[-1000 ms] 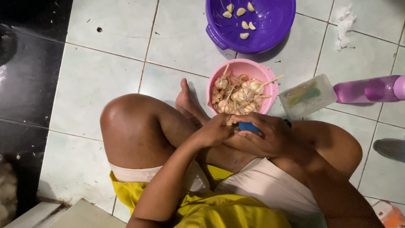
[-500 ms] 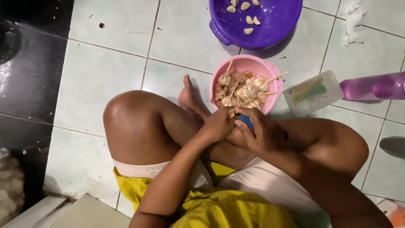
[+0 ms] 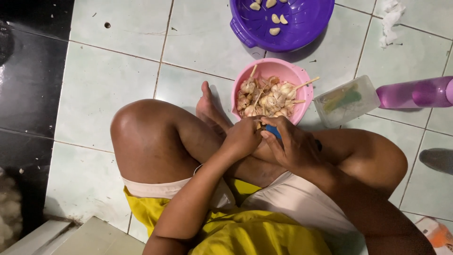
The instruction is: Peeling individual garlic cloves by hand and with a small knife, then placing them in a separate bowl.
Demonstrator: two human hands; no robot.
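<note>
Seated cross-legged on pale green tiled floor (image 3: 99,89), both hands meeting over the lap, just at the near rim of the round pink plastic bowl (image 3: 302,78) heaped with unpeeled garlic bulbs and dry stalks (image 3: 266,97).

Left hand (image 3: 243,137) curled shut around something small, probably a garlic clove; clove itself hidden inside the fist, so cannot be confirmed. Right hand (image 3: 295,146) closed on a short blue-handled tool (image 3: 272,131), likely a small knife, thumb and forefinger pinching it close to the left fingertips. Blade not visible.

Round purple plastic colander-style basin (image 3: 302,23) toward the far edge of the floor, beyond the pink bowl, holding a few peeled pale cloves (image 3: 276,19). Clear rectangular lidded container (image 3: 347,100) just right of the pink bowl; pink translucent bottle (image 3: 417,93) lying on its side beyond it, near the right edge.

Notes on doing the peeling well, as judgement:
- Keep the work low, over the lap or the bowl rim, so skins drop into the pink bowl rather than onto tiles.
- Cut shallow at the root end, edge turned away from the holding thumb.
- Short strokes only; hands touching, little room for slip.
- Rotate the clove with left fingers instead of shifting the tool grip.
- Toss clean cloves to the purple basin, well apart from unpeeled stock.
</note>
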